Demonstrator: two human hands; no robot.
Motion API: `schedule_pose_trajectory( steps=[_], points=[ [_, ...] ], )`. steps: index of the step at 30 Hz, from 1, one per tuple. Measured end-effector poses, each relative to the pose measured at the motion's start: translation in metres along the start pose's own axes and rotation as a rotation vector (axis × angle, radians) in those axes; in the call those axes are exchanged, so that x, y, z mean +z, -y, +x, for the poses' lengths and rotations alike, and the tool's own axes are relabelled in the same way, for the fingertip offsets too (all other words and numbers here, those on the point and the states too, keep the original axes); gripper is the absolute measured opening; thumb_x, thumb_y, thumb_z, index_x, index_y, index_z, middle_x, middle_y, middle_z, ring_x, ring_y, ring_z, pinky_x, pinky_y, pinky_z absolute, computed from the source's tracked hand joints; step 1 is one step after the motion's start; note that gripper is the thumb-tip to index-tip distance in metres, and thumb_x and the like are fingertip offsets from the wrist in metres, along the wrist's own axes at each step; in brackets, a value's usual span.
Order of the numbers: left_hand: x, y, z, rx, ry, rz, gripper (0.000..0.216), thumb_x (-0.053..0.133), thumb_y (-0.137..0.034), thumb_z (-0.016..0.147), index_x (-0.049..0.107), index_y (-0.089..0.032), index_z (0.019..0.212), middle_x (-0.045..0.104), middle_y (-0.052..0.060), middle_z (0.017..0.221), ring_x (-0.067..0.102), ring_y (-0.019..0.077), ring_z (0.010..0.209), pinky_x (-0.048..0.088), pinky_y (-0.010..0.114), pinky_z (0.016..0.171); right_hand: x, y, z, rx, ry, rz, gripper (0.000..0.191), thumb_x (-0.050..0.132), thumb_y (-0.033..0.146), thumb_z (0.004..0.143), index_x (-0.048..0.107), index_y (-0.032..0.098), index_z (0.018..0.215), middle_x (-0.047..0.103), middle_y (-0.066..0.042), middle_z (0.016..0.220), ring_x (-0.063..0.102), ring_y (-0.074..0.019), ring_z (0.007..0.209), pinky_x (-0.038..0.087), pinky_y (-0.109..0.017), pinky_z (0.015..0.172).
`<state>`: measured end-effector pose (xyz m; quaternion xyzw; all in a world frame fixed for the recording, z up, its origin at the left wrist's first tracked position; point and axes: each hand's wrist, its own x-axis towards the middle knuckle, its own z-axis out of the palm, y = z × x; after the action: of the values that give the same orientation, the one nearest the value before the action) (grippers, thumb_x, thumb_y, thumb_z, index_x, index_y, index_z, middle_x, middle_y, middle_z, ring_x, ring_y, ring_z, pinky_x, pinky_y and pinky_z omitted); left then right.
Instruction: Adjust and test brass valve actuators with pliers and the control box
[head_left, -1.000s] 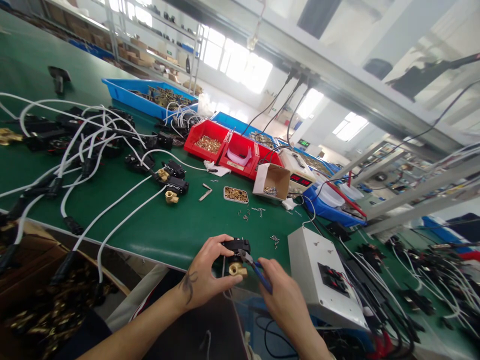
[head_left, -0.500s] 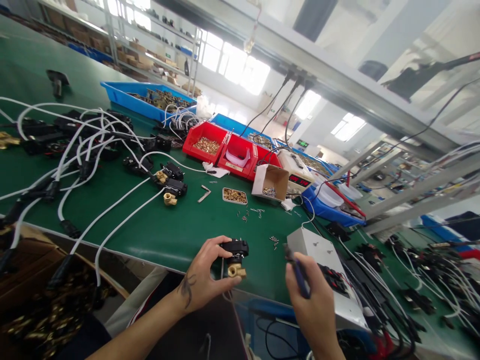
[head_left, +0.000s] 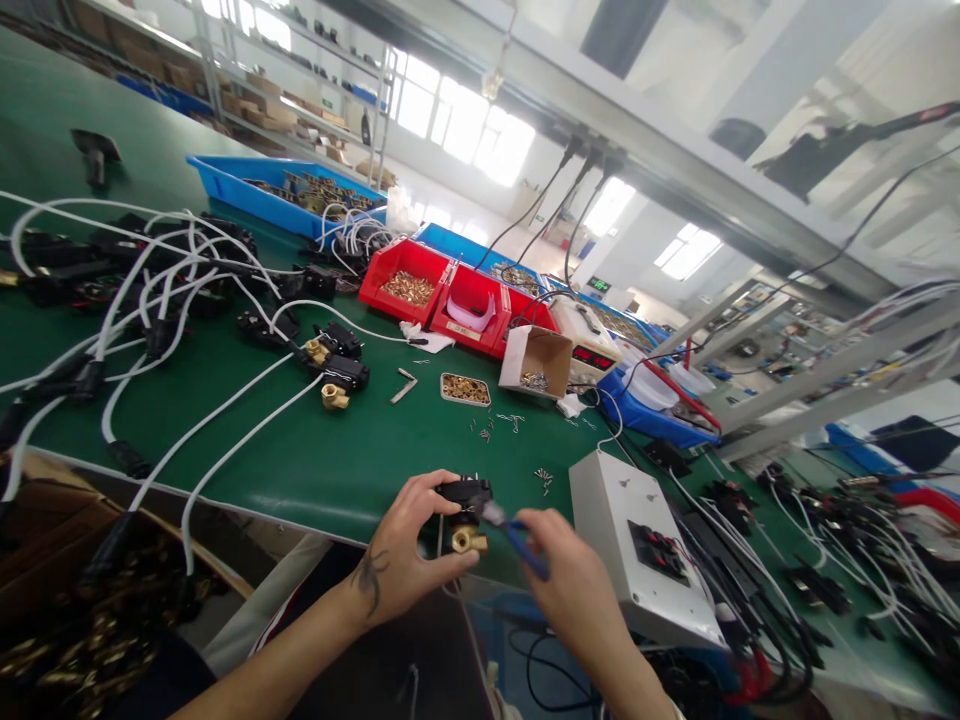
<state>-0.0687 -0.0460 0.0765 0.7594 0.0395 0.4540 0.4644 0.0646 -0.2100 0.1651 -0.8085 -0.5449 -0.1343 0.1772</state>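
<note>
Left hand (head_left: 405,545): My fingertips press on top of the long, black plastic housing (head_left: 469,490) while my thumb comes up low beside the yellow, round-mouthed brass fitting (head_left: 469,541) beneath it; I pinch the joined pair between them.
Right hand (head_left: 568,565): My fingers are curled around the handles of the blue-handled, grey-metal pliers (head_left: 523,543); blur keeps me from telling whether the jaws are parted.
Housing and fitting: They sit near the front edge of the smooth green tabletop (head_left: 337,460), straight ahead of me and between my hands. The housing's long axis runs roughly left to right, with the fitting on the side nearer me.
Pliers to housing: The pliers slant up and leftward from my right fist, their nose at the housing's right end, so the tool meets it from the side opposite my left grip. I cannot tell whether metal touches plastic.
Nearer hand: My left is in contact with the piece; my right reaches it only through the tool.
Around my right: Small silvery pins (head_left: 544,476) lie beyond the tool, and the sloping off-white metal box (head_left: 637,580) stands just to the right.
Farther off: A shallow pale-rimmed tray (head_left: 465,403) holds little brass pieces.
</note>
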Motion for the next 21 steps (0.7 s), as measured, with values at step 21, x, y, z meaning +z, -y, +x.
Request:
schedule_pose_trajectory(
  steps=[21],
  points=[
    [0.0040, 0.0029, -0.0021, -0.039, -0.020, -0.024, 0.038, 0.074, -0.020, 0.076, 0.048, -0.022, 0.104, 0.050, 0.004, 0.130, 0.048, 0.0162, 0.122, 0.041, 0.034, 0.101, -0.0017, 0.0007, 0.0041, -0.036, 0.036, -0.028, 0.026, 0.046, 0.005, 0.078, 0.058, 0.016, 0.099, 0.057, -0.002, 0.081, 0.054, -0.0120, 0.062, 0.040, -0.021, 0.053]
  ],
)
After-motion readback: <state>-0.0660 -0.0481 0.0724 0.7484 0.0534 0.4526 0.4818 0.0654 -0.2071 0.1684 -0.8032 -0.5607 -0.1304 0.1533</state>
